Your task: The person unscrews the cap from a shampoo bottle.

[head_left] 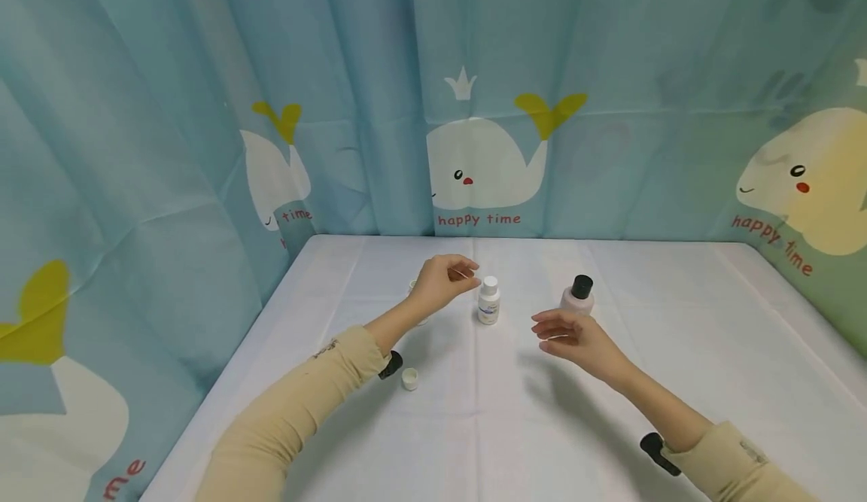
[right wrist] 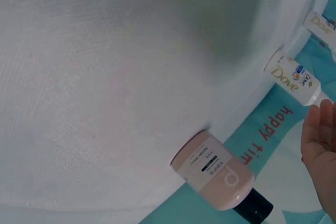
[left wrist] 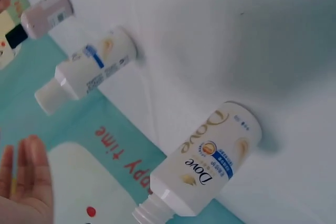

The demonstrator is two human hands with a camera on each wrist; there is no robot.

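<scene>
Between the left hand (head_left: 443, 284) and right hand (head_left: 572, 342), both relaxed and pinching nothing, a capped white Dove bottle (head_left: 488, 306) stands upright on the bench (head_left: 511, 430); probably light, smooth plastic, best held round the body.

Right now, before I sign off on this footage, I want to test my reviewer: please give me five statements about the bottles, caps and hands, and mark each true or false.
1. The pink bottle has a black cap. True.
2. Each hand is gripping a bottle. False: the left hand and the right hand hold nothing.
3. In the left wrist view, the nearest bottle has a bare threaded neck. True.
4. The middle bottle lies on its side. False: the middle bottle stands upright.
5. A loose white cap rests on the table. True.
</scene>
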